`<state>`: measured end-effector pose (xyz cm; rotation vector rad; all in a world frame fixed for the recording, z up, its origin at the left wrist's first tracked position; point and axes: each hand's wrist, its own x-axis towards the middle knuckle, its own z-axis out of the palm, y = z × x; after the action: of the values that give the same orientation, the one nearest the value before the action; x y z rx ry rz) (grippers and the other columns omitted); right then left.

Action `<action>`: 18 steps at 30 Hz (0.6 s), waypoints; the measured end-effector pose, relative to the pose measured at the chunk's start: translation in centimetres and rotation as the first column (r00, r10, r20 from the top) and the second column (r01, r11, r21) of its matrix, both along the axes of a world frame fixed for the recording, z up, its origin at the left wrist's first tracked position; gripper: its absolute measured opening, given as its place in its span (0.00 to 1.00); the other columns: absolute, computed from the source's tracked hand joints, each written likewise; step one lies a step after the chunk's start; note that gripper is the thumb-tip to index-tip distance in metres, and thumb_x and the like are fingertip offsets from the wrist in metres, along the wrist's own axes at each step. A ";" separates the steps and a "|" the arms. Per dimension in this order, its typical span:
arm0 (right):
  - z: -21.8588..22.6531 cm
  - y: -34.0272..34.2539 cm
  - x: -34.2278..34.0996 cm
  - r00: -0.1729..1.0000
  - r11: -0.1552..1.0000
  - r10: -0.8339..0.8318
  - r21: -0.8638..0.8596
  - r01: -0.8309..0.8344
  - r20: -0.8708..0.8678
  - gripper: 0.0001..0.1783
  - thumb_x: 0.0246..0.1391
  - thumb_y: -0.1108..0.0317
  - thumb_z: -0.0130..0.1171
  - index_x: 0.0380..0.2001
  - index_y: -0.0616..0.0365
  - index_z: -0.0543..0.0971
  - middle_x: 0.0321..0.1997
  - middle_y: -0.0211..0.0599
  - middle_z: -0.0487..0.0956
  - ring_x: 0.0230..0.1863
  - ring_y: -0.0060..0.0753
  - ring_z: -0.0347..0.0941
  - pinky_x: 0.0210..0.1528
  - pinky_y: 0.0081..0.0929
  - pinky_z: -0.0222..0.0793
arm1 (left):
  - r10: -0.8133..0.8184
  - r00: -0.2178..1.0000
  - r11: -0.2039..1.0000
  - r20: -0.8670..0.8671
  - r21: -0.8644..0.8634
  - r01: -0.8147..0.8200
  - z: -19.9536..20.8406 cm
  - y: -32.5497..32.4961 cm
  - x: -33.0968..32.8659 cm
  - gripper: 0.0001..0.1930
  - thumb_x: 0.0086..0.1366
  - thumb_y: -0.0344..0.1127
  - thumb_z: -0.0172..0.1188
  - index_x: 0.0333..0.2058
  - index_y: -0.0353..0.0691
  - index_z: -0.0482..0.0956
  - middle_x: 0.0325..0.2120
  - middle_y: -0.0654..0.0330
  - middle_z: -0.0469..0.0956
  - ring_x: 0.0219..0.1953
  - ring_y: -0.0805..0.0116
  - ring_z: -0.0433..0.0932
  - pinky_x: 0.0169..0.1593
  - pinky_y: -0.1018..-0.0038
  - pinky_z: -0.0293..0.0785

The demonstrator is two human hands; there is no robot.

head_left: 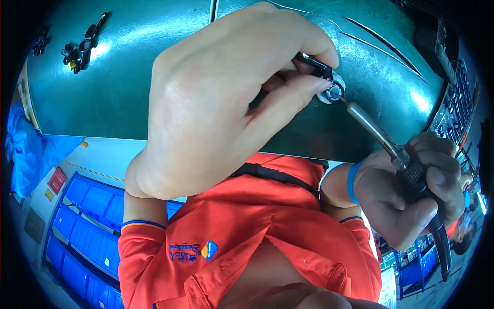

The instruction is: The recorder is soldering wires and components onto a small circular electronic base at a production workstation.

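Note:
My left hand [206, 98] hangs over the green work surface, thumb and forefinger closed on a small black part [316, 64]. At the end of that part, beside the thumb tip, is a round silvery piece [335, 92] with a dark rim. My right hand [381, 198] is wrapped round the black handle of a soldering iron [378, 131]. The iron slants up and left, its thin tip meeting or almost meeting the round piece; I cannot tell whether they touch. The fingers of my left hand hide most of the black part.
On the green table [113, 103], a black jointed assembly [85, 46] lies at the far left, with a smaller dark cluster [39, 44] beyond it. A dark slit [383, 45] crosses the far right. Blue bins [82, 229] stand lower left; a tray of small dark parts [455, 110] sits at right.

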<state>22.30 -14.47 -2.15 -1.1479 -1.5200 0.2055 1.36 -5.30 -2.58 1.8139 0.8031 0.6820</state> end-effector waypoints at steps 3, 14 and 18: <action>0.0 0.0 0.1 1.000 1.000 0.016 -0.005 -0.016 0.001 0.19 0.58 0.60 0.45 0.40 0.64 0.76 0.21 0.43 0.69 0.16 0.29 0.57 0.20 0.28 0.54 | 0.013 0.999 1.000 0.034 0.000 -0.013 0.0 -0.1 0.0 0.12 0.63 0.13 0.62 0.46 0.23 0.79 0.43 0.52 0.80 0.38 0.69 0.87 0.41 0.82 0.84; 0.2 0.1 0.3 0.997 0.996 0.078 -0.043 -0.078 -0.006 0.19 0.57 0.61 0.48 0.41 0.66 0.78 0.24 0.44 0.71 0.17 0.29 0.59 0.20 0.28 0.52 | 0.016 1.000 1.000 -0.013 0.008 -0.016 0.1 -0.1 0.1 0.12 0.63 0.13 0.62 0.46 0.24 0.80 0.42 0.53 0.80 0.37 0.70 0.87 0.39 0.84 0.82; 0.1 0.2 0.5 0.996 0.995 0.090 -0.043 -0.090 -0.013 0.18 0.57 0.62 0.48 0.41 0.66 0.78 0.23 0.44 0.70 0.17 0.29 0.58 0.21 0.28 0.52 | -0.002 0.999 0.999 -0.037 0.042 0.004 0.2 0.0 0.1 0.12 0.63 0.13 0.63 0.46 0.24 0.80 0.41 0.54 0.80 0.37 0.70 0.87 0.39 0.84 0.82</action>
<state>22.79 -14.32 -2.02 -1.1119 -1.5657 0.3073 1.41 -5.33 -2.40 1.8699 0.8162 0.6692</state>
